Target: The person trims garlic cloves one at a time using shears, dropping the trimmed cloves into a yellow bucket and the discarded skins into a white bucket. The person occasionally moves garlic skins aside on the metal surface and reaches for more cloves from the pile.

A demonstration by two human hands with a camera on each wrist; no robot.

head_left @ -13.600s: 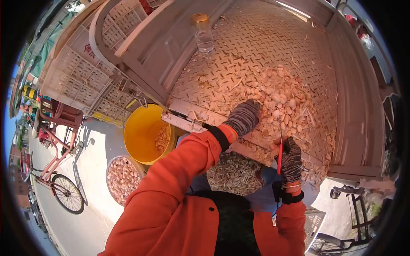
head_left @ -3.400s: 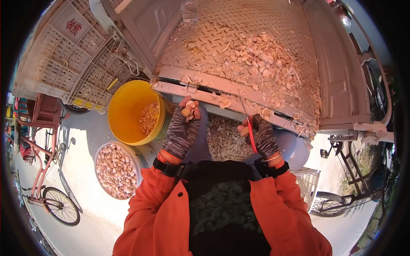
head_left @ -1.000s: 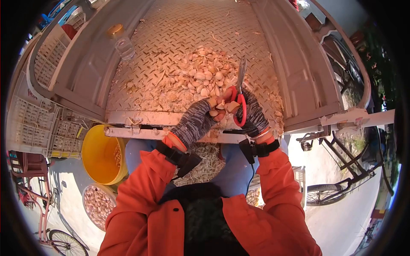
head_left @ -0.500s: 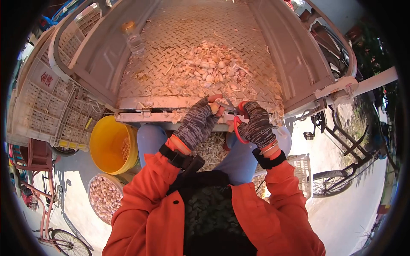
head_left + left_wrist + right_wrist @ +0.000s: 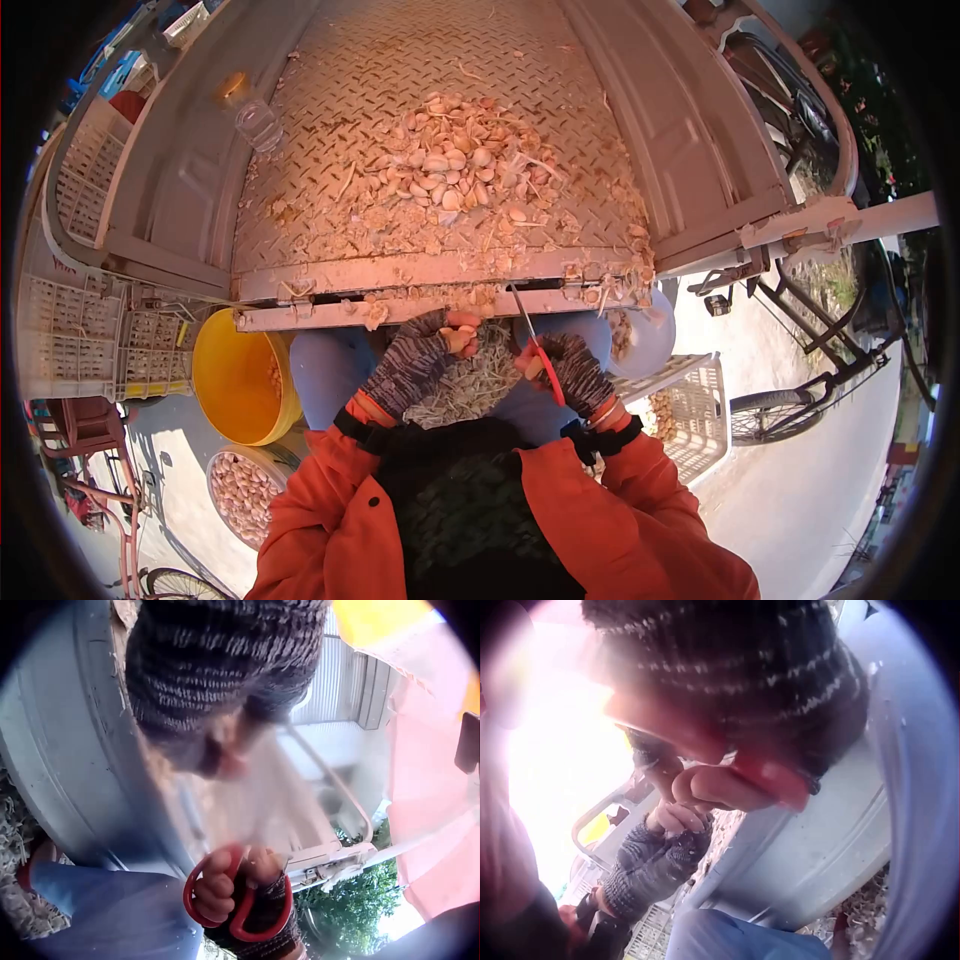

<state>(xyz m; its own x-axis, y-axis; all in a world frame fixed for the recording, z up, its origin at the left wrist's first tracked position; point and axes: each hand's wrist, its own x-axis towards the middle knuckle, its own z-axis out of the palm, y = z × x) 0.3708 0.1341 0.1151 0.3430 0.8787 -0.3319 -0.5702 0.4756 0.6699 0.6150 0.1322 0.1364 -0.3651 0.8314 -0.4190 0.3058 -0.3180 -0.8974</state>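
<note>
My left hand, in a dark striped fingerless glove, is just off the near edge of the metal truck bed. Its fingers curl round a small pale garlic clove, mostly hidden by the fingertips. To its right, my right hand grips red-handled scissors, whose blades point up toward the bed's edge. Several fingers pass through a red handle loop in the left wrist view. A pile of garlic cloves lies on the bed beyond both hands, with loose skins around it.
At the left stand a yellow bucket and a tub of cloves. A lidded jar is on the bed's left side. A plastic crate sits at right, and dry stalks lie between the knees.
From together over the bed's near edge, the hands have drawn back toward the body and apart. Much earlier, the left hand was in the garlic pile. The scissors stay in the right hand.
</note>
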